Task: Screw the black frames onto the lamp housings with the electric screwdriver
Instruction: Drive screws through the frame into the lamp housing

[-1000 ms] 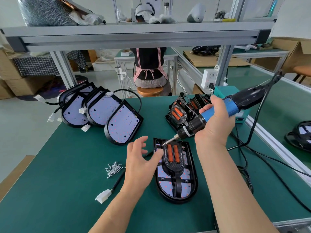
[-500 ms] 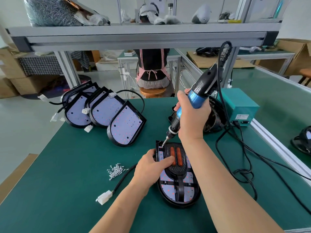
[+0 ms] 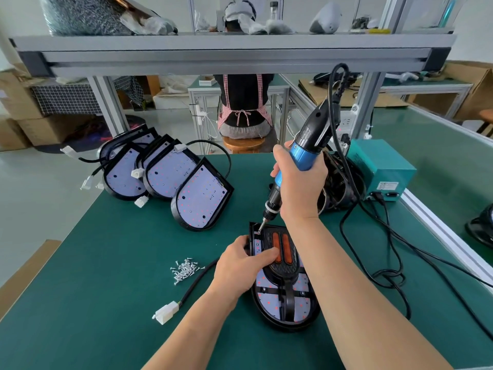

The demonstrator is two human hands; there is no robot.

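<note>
The lamp housing (image 3: pixel 269 297) lies flat near the front of the green desk (image 3: pixel 106 303), its long axis running away from us, straight end far, rounded end near. The black frame (image 3: pixel 282 269) sits on it along the same line. We see the left hand (image 3: pixel 237 265) gripping the housing's left edge, thumb across the frame. The right hand (image 3: pixel 301 190) wraps the electric screwdriver (image 3: pixel 301 156), which tilts with its bit down on the far left corner and its cord end up and to the right. To the left lie loose screws (image 3: pixel 185 271) and a white connector (image 3: pixel 166 312); further back lean more housings (image 3: pixel 200 201). Behind the right wrist stand stacked frames (image 3: pixel 338 185) and a teal box (image 3: pixel 381 166).
</note>
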